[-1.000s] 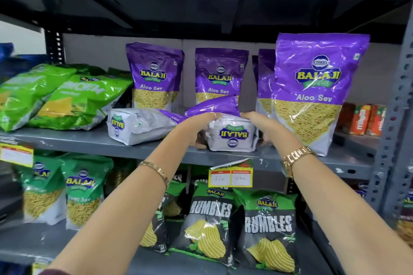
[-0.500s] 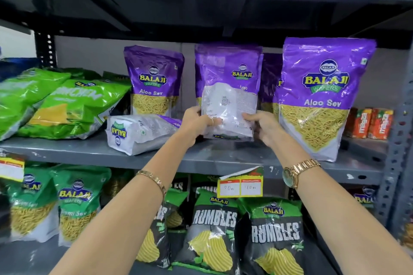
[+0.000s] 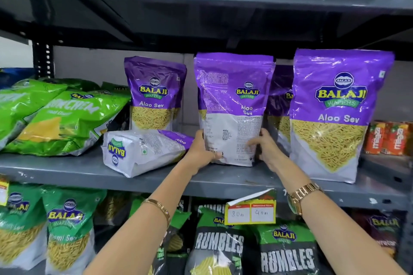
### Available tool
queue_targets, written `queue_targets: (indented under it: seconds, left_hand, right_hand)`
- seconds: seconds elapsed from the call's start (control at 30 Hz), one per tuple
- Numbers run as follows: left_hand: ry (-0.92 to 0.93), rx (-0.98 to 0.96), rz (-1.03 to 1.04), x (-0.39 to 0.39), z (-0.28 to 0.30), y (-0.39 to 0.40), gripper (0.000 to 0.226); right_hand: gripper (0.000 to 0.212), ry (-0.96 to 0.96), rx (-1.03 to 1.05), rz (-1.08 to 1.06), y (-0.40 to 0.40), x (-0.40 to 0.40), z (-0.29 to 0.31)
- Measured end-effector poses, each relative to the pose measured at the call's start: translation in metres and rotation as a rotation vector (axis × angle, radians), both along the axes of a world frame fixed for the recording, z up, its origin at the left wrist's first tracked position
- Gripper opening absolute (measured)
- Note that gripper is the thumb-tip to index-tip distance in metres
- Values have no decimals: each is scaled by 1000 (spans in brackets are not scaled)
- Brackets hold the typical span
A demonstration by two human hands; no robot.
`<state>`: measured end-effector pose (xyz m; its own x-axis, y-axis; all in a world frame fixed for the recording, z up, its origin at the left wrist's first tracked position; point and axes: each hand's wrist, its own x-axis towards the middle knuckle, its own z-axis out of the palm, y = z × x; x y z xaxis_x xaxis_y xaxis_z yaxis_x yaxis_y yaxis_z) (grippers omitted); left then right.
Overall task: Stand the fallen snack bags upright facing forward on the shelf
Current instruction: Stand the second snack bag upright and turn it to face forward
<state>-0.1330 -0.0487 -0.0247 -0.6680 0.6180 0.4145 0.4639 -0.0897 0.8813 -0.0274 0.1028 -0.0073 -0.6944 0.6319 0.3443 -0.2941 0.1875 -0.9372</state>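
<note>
A purple and white Aloo Sev bag (image 3: pixel 232 107) stands upright in the middle of the grey shelf (image 3: pixel 67 171), its printed back side towards me. My left hand (image 3: pixel 202 152) grips its lower left edge and my right hand (image 3: pixel 267 148) grips its lower right edge. A second Aloo Sev bag (image 3: pixel 140 152) lies on its side just to the left, bottom end towards me. Upright Aloo Sev bags stand behind at the left (image 3: pixel 154 94) and at the right front (image 3: pixel 333 114), fronts forward. Another is partly hidden behind the held bag (image 3: pixel 280 100).
Green snack bags (image 3: pixel 62 118) lie slumped at the shelf's left end. Small orange drink cartons (image 3: pixel 388 138) stand at the far right. A yellow price tag (image 3: pixel 250 211) hangs from the shelf edge. Rumbles bags (image 3: pixel 219 250) and green Balaji bags (image 3: pixel 67 230) fill the shelf below.
Both hands have lifted the fallen bag from lying flat to standing upright, then set its base on the shelf. The camera has moved closer.
</note>
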Motion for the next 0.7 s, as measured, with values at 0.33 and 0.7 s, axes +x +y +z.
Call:
queue_targets:
  seconds: [0.33,0.7]
  left_hand:
    - [72,360,448,51,0,-4,49]
    - [-83,153,316,62,6,25,52]
  right_hand:
    - [48,14,-113,-196,9,-7,-3]
    - [47,98,36,-56,-4,1,-4]
